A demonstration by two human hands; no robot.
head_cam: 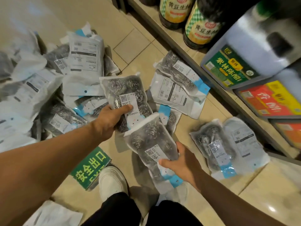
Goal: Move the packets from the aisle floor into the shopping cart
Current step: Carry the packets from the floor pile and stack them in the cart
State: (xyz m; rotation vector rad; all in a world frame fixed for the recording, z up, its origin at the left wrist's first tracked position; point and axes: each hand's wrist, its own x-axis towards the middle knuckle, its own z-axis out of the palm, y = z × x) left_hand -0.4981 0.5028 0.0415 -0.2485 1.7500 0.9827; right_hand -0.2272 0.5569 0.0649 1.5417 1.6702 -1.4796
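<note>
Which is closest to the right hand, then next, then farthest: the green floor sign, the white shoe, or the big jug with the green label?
From the right hand:
1. White shoe, just left, by the feet.
2. Green floor sign, farther left on the tiles.
3. Jug with the green label, far up on the right shelf.

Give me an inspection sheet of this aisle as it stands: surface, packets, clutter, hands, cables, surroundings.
Surface: beige floor tiles.
Job's things: scourer packet in the left hand; second scourer packet in the right hand; loose packets on the floor; heap of packets at left.
Clutter: green floor sign.
Hands: both gripping.
Cables: nothing seen.
Surroundings: shelf with soy sauce bottles and vinegar jug; no cart in view.
</note>
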